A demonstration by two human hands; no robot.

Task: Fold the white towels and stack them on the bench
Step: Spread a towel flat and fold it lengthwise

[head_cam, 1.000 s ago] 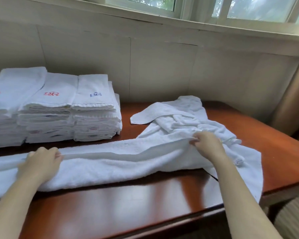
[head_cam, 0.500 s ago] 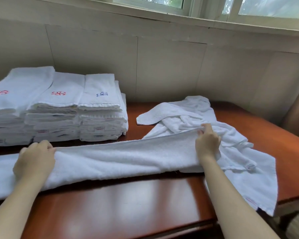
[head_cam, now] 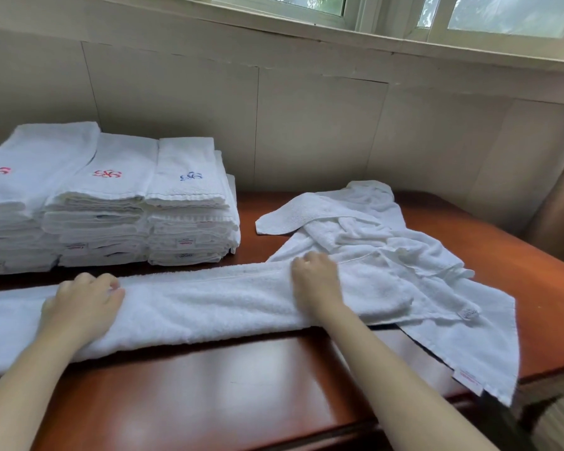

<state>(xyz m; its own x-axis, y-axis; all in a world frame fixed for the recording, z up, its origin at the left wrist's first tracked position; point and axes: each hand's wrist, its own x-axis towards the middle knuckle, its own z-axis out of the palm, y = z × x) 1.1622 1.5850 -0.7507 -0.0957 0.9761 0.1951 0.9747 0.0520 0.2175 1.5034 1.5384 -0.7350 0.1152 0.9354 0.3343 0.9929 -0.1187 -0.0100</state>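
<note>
At the far left we see three stacks of folded white terry towels [head_cam: 105,203] side by side on the glossy reddish-brown wooden bench [head_cam: 228,385], set against the beige panelled wall [head_cam: 306,125]. The two left stacks carry red embroidered marks on top; the right stack carries a blue one.

In front of the stacks, a long white terry towel [head_cam: 209,307], folded lengthwise into a narrow band, lies across the bench from the left frame edge towards the right.

Our left hand [head_cam: 82,307] rests on the left part of this band, palm down, fingers curled over its far edge. We cannot tell whether the fingers pinch the cloth or only press it.

Our right hand [head_cam: 316,281] sits on the band further right, knuckles up, fingers curled down onto the far edge. We cannot tell whether the cloth is gripped.

To the right, the band's end lies on a loose pile of unfolded white towels [head_cam: 388,236], which lies crumpled on the bench. One flat towel of the pile overhangs the bench's front right edge.

A white-framed window [head_cam: 404,17] runs above the wall.
</note>
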